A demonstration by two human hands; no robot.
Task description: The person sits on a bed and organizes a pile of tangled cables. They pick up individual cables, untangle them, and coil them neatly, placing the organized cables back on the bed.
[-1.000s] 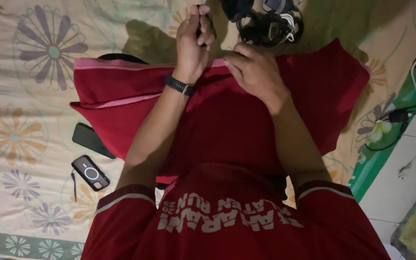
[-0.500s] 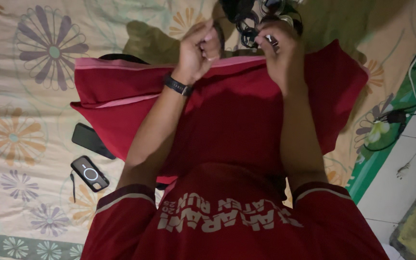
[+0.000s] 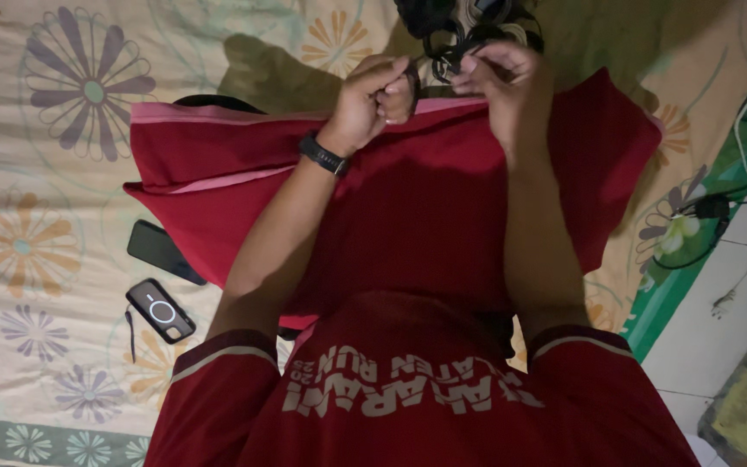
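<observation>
floral sheet — coiled black cable

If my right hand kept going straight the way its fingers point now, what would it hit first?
Most likely the left hand. The right hand has its fingers aimed leftward at it, with only a dark cable pinched between them. Depth is hard to judge.

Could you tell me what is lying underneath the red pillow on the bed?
The red pillow rests on the floral bedsheet. A dark rounded object peeks out at its far edge, and one phone is tucked partly beneath its near edge. Anything else under it is covered.
</observation>
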